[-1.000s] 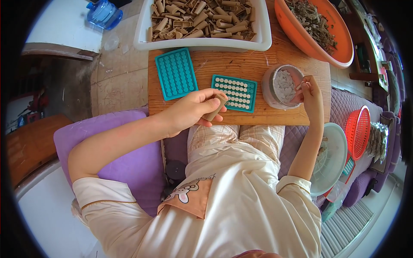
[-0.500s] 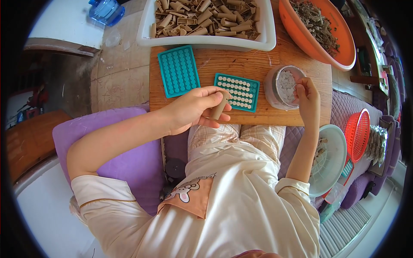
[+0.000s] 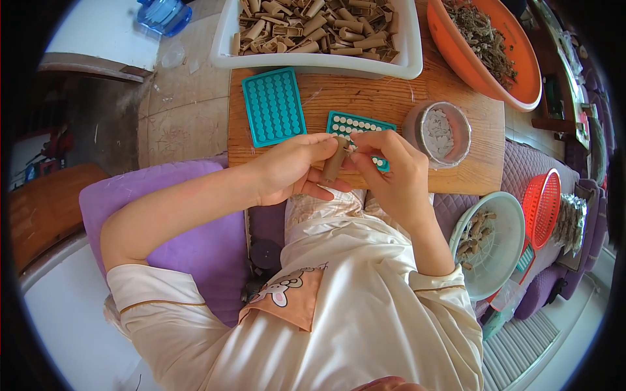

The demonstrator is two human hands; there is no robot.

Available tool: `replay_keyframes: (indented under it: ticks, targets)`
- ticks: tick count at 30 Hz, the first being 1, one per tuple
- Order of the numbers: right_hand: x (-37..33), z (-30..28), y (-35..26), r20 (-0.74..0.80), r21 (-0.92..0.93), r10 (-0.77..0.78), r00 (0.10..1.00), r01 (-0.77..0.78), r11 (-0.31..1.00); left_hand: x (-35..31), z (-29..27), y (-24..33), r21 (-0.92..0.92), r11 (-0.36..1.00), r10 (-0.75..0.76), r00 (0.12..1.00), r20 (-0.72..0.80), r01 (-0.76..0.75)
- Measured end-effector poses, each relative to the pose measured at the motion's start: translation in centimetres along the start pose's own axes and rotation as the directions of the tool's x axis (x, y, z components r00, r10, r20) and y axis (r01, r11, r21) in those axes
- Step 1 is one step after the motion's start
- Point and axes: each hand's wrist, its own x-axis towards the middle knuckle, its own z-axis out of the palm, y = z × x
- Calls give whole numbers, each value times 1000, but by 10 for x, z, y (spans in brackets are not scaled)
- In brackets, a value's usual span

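Observation:
My left hand (image 3: 290,166) holds a short brown cardboard-like tube (image 3: 335,161), gripped between thumb and fingers. Against the tube's upper end, my right hand (image 3: 391,163) is closed in a pinch; what its fingertips hold is too small to make out. Behind the hands lies a teal tray (image 3: 389,127) with rows of small white discs, partly covered by my right hand. A second teal tray (image 3: 274,107), its round hollows without discs, is farther left. To the right stands a round tub (image 3: 460,117) with white pieces inside.
A white bin (image 3: 319,62) full of brown tubes spans the table's far side. An orange basin (image 3: 531,94) of dried plant matter stands far right. A pale green basin (image 3: 505,260) with brown pieces and a red basket (image 3: 541,208) sit at my right.
My right hand has moved left from the tub of white pieces to the tube's upper end. My left hand still holds the tube in nearly the same place.

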Motion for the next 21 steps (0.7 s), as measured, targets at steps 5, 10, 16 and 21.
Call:
replay_keyframes:
  ticks: [5,10,16,21]
  targets:
    - [1,0,3,42,70,1,999,-4,998,-3,1,-4,65,996,52,998,38,-54]
    - [1,-5,-6,84,54,10,996,-15,998,-10,8,0,68,996,52,998,32,-54]
    - [5,-1,-7,142,48,21,990,-28,998,-11,8,-2,47,998,34,999,9,-34]
    - [13,6,4,219,70,29,975,-45,997,-4,-2,-6,64,997,48,998,-44,-45]
